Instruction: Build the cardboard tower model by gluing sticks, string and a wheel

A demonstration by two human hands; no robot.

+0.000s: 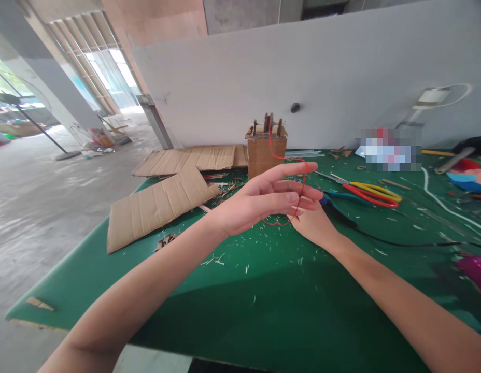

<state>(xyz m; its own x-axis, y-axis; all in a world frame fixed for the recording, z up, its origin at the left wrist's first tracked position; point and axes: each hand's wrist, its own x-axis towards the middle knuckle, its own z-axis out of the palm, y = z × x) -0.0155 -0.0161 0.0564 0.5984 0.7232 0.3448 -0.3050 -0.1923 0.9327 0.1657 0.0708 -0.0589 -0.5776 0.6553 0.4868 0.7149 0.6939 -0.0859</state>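
Note:
My left hand (264, 199) is stretched out over the middle of the table, its fingers extended and apart. A thin red string (284, 158) runs down from the top of a small cardboard box (264, 155), crosses the fingers of my left hand and curls below them. Brown cardboard pieces stand up from the top of that box. My right hand (316, 225) is lower and just behind the left fingertips, close to the string. Its fingers are mostly hidden by my left hand, so I cannot see whether they grip anything.
Flat cardboard sheets (155, 207) lie left of the box on the green table (240, 300). Scissors with red and yellow handles (375, 194) lie to the right, near a black cable (396, 242). A white board (232, 88) stands behind. Scraps are scattered about.

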